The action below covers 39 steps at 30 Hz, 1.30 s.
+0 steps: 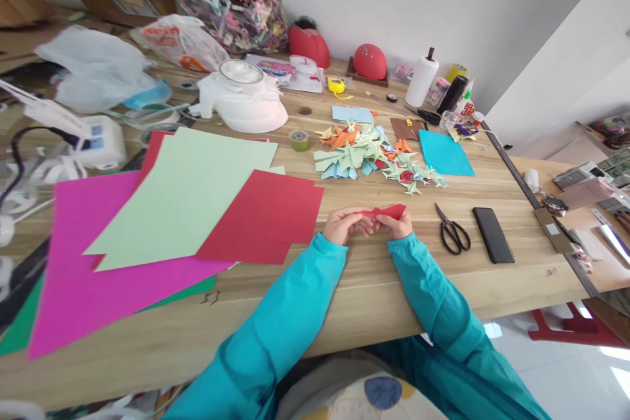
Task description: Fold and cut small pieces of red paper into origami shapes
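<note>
A small piece of folded red paper [392, 211] is held just above the table between both hands. My left hand [343, 224] pinches its left end, thumb on top. At its right part my right hand [396, 226] closes thumb and fingers on it. Beyond the hands lies a pile of folded paper shapes [357, 154] in pale green, orange, blue and red. To the left, red sheets [260, 216] overlap a pale green sheet [187, 197] and a magenta sheet [113, 275]. Black-handled scissors [453, 233] rest right of my right hand.
A black phone [493, 235] lies right of the scissors. Farther back are a turquoise square [446, 152], a tape roll [298, 140], a yellow tape measure [335, 84] and a white roll [422, 81]. Plastic bags [98, 69] and a power strip [101, 141] crowd the left.
</note>
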Tool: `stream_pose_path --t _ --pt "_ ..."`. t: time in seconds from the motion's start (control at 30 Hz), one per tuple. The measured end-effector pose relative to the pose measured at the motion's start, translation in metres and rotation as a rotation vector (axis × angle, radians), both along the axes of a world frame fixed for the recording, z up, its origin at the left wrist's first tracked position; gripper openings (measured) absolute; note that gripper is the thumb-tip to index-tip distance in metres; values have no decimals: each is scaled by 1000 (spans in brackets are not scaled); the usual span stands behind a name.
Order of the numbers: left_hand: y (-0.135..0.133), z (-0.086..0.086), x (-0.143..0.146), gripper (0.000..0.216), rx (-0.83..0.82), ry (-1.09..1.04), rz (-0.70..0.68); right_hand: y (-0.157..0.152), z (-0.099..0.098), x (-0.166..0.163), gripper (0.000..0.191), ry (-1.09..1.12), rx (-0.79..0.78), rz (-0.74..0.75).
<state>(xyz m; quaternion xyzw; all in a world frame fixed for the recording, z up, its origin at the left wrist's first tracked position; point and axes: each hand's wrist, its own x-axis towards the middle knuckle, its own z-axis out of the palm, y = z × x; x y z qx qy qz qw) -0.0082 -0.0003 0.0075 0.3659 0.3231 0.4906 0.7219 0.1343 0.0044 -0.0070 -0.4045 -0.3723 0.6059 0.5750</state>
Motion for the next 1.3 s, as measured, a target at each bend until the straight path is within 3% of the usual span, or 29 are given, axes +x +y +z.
stream_pose_path --t 0.53,0.77,0.97,1.3 --pt "4 -6 -5 30 22 -71 -30 1 -1 -1 20 -45 8 -32" --pt "-3 -2 6 31 97 178 102 1 -2 0 24 -4 20 11" --pt "-3 0 7 24 132 246 165 0 -5 -2 27 12 18 56" --pt "0 -4 2 19 -28 -9 33 -1 -6 -2 14 -25 80 75"
